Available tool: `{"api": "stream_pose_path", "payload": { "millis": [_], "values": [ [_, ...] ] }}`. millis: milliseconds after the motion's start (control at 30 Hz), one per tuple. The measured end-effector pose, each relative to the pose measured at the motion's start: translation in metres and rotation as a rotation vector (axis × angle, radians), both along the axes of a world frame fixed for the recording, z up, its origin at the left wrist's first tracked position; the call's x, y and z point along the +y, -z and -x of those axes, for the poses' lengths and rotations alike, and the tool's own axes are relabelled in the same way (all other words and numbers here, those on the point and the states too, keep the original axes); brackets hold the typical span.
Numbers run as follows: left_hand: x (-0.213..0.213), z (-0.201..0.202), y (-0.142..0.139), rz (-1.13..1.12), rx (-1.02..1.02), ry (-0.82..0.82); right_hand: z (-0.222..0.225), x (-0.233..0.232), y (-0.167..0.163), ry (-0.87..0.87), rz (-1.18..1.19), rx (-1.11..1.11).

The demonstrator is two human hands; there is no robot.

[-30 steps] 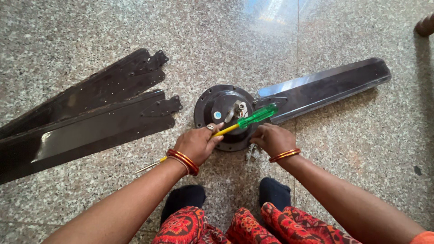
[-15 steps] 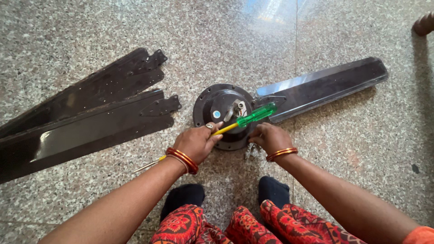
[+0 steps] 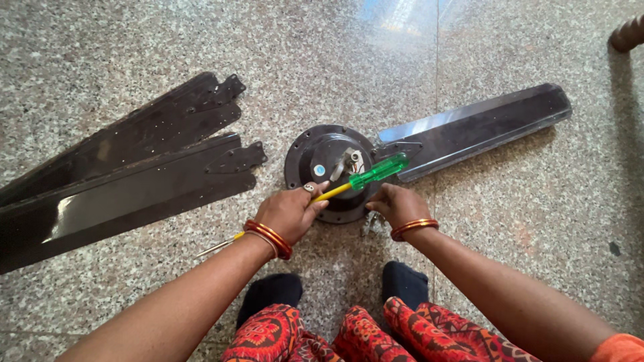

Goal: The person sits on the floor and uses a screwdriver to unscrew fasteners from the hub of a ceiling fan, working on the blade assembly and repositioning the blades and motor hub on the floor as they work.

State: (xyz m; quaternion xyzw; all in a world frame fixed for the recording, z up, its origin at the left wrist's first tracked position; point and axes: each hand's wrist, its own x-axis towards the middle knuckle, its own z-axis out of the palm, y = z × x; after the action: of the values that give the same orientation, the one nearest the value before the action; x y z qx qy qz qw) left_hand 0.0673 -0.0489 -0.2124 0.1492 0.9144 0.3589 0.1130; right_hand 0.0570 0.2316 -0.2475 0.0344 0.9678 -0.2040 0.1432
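A dark round ceiling-fan motor (image 3: pixel 322 157) lies on the speckled stone floor with one dark blade (image 3: pixel 483 127) still attached, pointing right. My left hand (image 3: pixel 288 211) grips a screwdriver (image 3: pixel 372 173) with a green handle and yellow shaft; its metal tip pokes out behind my wrist at the lower left. My right hand (image 3: pixel 396 204) rests with curled fingers on the motor's near rim, beside some small metal parts (image 3: pixel 369 224) on the floor; whether it holds anything is hidden.
Two detached dark fan blades (image 3: pixel 134 174) lie side by side on the floor to the left. My feet in dark socks (image 3: pixel 402 281) and patterned red clothing are at the bottom. A brown rounded object (image 3: pixel 627 33) sits at the top right corner.
Both hands and the screwdriver stay almost in place on the motor's near rim; the view has shifted only slightly.
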Motion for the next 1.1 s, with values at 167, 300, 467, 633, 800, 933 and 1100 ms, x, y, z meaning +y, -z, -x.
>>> {"api": "stream_pose_path", "payload": {
  "millis": [167,300,467,633,800,933,1100],
  "values": [
    [0.001,0.001,0.001,0.0,0.01,0.005,-0.003,0.009,0.013,0.006,0.084,0.041],
    [0.001,0.003,0.0,0.011,-0.022,0.004,-0.001,0.014,0.028,0.025,0.19,0.045],
    [0.001,0.002,-0.001,0.014,-0.018,0.002,0.001,0.023,0.046,0.084,0.302,-0.017],
    [0.001,0.001,0.0,-0.023,0.007,-0.003,0.001,0.026,0.052,0.086,0.396,-0.046],
    [0.0,0.003,0.0,0.034,-0.038,-0.001,0.002,0.019,0.034,0.073,0.273,-0.052],
    [-0.001,0.003,0.003,0.012,-0.022,-0.004,0.0,0.004,0.009,0.052,0.252,-0.007],
    [0.001,0.003,0.007,0.02,0.016,0.01,-0.001,-0.012,-0.015,0.058,0.307,0.033]
  ]
}}
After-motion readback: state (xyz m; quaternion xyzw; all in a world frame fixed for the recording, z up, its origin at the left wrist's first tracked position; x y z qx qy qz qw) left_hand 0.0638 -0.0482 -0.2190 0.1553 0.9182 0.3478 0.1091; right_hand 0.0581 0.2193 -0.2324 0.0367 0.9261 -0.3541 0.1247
